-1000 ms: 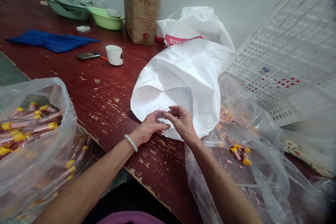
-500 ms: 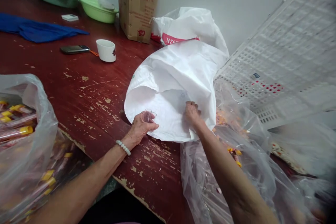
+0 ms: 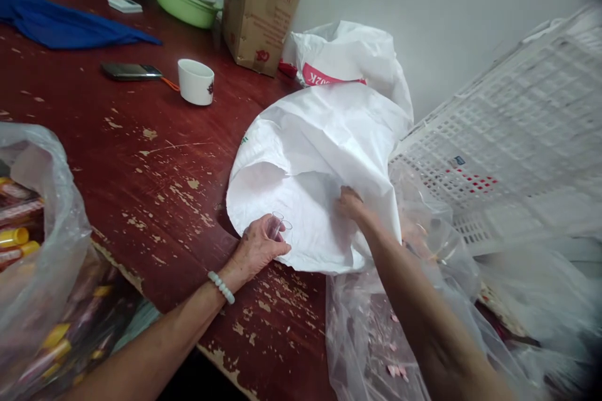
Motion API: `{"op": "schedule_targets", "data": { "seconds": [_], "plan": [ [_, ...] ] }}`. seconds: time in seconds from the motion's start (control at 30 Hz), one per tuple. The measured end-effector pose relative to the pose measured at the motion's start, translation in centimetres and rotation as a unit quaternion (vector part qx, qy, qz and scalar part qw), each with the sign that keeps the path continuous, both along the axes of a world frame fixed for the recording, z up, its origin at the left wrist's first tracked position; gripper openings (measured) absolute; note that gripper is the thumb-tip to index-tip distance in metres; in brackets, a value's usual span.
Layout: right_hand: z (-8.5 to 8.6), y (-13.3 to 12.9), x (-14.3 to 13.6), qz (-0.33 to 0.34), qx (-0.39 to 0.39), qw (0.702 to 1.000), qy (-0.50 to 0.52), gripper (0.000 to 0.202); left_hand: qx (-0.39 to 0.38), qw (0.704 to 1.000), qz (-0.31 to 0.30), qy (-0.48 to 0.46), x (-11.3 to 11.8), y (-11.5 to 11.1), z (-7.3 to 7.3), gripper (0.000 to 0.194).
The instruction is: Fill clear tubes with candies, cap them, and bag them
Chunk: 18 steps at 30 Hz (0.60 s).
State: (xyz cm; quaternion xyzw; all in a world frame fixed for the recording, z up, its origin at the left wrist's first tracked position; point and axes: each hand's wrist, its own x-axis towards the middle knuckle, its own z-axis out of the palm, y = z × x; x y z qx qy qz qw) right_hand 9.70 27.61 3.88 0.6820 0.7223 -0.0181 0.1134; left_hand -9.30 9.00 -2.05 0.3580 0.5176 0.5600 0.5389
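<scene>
Closed around two clear, open-topped plastic tubes [image 3: 276, 225] is my left hand [image 3: 260, 241], which wears a pale bead bracelet and rests at the front left of the white sack's mouth. The white sack [image 3: 324, 131] lies on the worn red table [image 3: 174, 200] with its opening toward me. Inside the right part of that opening is my right hand [image 3: 352, 202], its fingers curled and partly hidden by shadow and the wrist. What it holds, if anything, does not show.
A clear bag [image 3: 47, 200] of yellow-capped tubes is at left, more clear plastic bags [image 3: 362, 326] at right. A white crate [image 3: 512, 150] leans at right. Behind are a white cup [image 3: 195, 83], phone [image 3: 132, 71], carton [image 3: 258, 12], green basin [image 3: 181, 3] and blue cloth [image 3: 70, 22].
The view has shifted slightly. My right hand is a little deeper in the sack's mouth, with less of its fingers showing. My left hand still holds the tubes.
</scene>
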Motion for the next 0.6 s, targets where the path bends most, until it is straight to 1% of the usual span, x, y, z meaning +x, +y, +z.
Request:
{"op": "schedule_targets", "data": {
  "seconds": [0.1,0.17,0.23,0.3,0.33,0.4,0.5,0.53,0.6],
  "plan": [
    [-1.4,3.1,-1.9,-0.065,0.047,0.996,0.029,0.073,-0.003,1.0,0.0,0.015,-0.1,0.2,-0.2,0.03],
    [-2.1,5.1,-2.6,-0.1,0.067,0.991,0.051,0.081,-0.007,1.0,0.001,0.024,-0.2,0.3,-0.4,0.029],
    [-2.7,6.7,-3.0,-0.117,0.077,0.988,0.069,0.079,-0.009,1.0,0.0,0.017,-0.2,0.5,-0.4,0.028],
    [-3.3,7.5,-3.2,-0.107,0.085,0.987,0.084,0.062,-0.009,1.0,0.006,-0.008,-0.2,0.6,-0.4,0.028],
    [-3.5,7.5,-3.3,-0.089,0.087,0.988,0.091,0.053,-0.008,0.999,0.013,-0.028,-0.1,0.7,-0.2,0.029],
    [-3.9,6.4,-3.4,-0.031,0.084,0.99,0.107,0.043,-0.004,0.996,0.03,-0.084,0.0,0.7,0.1,0.03],
    [-4.3,2.6,-3.2,0.079,0.064,0.986,0.13,0.047,-0.001,0.987,0.054,-0.148,0.1,0.7,0.8,0.031],
    [-4.3,1.0,-3.1,0.124,0.059,0.979,0.149,0.051,-0.001,0.987,0.059,-0.149,0.1,0.7,1.0,0.031],
    [-4.4,-2.3,-2.8,0.212,0.051,0.953,0.212,0.059,-0.003,0.99,0.063,-0.126,-0.1,0.6,1.3,0.031]
  ]
}}
